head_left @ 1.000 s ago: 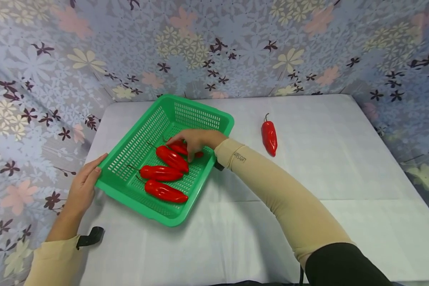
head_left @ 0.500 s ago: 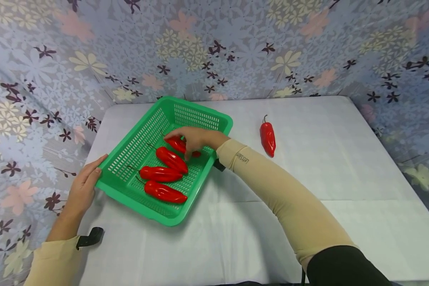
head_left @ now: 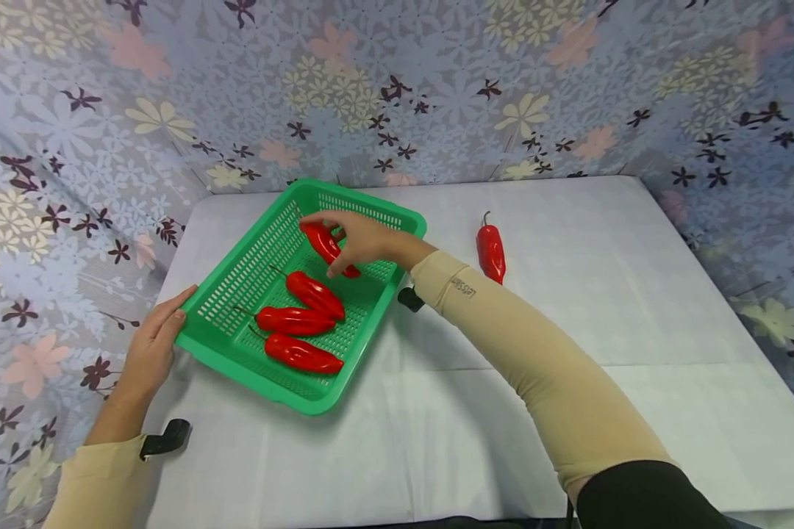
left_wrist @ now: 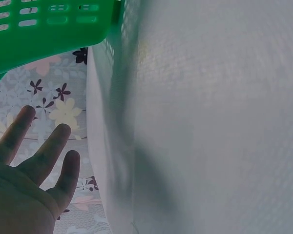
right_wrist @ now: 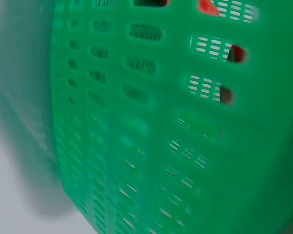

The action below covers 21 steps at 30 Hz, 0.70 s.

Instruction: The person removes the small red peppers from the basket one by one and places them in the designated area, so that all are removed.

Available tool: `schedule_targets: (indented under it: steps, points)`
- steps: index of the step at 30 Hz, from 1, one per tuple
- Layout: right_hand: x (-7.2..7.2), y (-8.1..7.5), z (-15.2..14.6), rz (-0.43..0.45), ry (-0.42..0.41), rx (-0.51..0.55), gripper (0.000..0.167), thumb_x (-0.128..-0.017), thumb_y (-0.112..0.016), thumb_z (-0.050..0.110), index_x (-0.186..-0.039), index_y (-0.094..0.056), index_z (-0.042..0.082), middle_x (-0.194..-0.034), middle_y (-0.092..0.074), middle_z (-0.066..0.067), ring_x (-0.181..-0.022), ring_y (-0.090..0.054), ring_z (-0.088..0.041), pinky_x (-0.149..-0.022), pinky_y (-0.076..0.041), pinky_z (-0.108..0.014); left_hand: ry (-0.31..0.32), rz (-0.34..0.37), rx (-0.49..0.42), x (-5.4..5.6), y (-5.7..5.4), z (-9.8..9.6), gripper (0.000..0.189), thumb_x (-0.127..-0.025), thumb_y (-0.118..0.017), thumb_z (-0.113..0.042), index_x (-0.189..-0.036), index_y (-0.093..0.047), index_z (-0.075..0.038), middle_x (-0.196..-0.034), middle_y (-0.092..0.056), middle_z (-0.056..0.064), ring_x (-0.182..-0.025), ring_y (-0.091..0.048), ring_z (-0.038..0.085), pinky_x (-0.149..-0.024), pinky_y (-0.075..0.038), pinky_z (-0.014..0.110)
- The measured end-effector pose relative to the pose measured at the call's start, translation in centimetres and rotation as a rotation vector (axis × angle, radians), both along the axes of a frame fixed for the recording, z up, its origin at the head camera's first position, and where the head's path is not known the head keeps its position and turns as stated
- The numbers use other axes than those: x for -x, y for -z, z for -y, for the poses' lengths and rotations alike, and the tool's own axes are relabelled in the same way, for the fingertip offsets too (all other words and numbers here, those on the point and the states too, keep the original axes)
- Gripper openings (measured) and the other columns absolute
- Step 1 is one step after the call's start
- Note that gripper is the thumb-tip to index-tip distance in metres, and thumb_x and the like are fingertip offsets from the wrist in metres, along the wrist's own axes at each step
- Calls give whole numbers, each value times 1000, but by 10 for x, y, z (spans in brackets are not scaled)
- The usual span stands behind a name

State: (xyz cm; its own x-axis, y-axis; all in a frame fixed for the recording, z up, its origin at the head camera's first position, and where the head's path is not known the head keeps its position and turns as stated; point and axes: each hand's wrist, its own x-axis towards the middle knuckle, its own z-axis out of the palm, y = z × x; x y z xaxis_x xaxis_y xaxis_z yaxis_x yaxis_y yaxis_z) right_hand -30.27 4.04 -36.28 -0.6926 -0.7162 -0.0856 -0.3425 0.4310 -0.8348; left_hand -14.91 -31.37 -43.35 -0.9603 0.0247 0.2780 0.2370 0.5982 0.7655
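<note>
red pepper (head_left: 323, 242) held over the floor of green basket (head_left: 254, 381).
we see the right hand (head_left: 365, 236) pinching it near the far edge; the left hand (head_left: 151, 342), fingers extended, touches the left corner.

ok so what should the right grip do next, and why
Probably lift the held pepper higher, to clear the rim of the green basket. The right grip has it pinched between thumb and fingers, over the basket, and a loose pepper lies on the table outside, so this one may belong there too.

Three peppers (head_left: 295, 321) in basket (head_left: 254, 376), lone pepper (head_left: 490, 250) to its right
</note>
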Motion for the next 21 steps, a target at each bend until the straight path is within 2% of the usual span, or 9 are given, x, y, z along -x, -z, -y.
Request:
schedule_targets:
  steps: [6,12,16,21]
  points:
    - [-3,-9,-8,24,22,32,91,-76,-89,7,-154,-44,25,-148,-42,-5,-129,-45,-25,-88,-51,-33,-12,18,0,-2,1,0,44,-110,-35,-17,-151,-48,-8,-147,-45,20,-125,-37,-4,-101,-26,19]
    - [-3,-22,-29,37,70,50,93,-77,-88,5,-155,-42,25,-148,-43,-5,-129,-47,-25,-85,-53,-35,-15,15,-1,0,2,0,44,-110,-35,-17,-151,-47,-9,-146,-45,20,-124,-38,-4,-100,-26,18]
    - [0,-28,-47,27,124,40,94,-77,-89,7,-155,-41,27,-147,-44,-7,-128,-48,-26,-83,-54,-36,-18,24,0,1,3,0,44,-110,-35,-17,-151,-47,-9,-147,-44,20,-124,-37,-4,-100,-26,18]
    - [3,-35,-69,59,197,63,95,-76,-89,6,-155,-42,27,-147,-44,-7,-127,-48,-27,-84,-54,-39,-17,19,-1,1,3,0,44,-110,-35,-17,-151,-47,-8,-147,-44,20,-124,-37,-4,-100,-26,18]
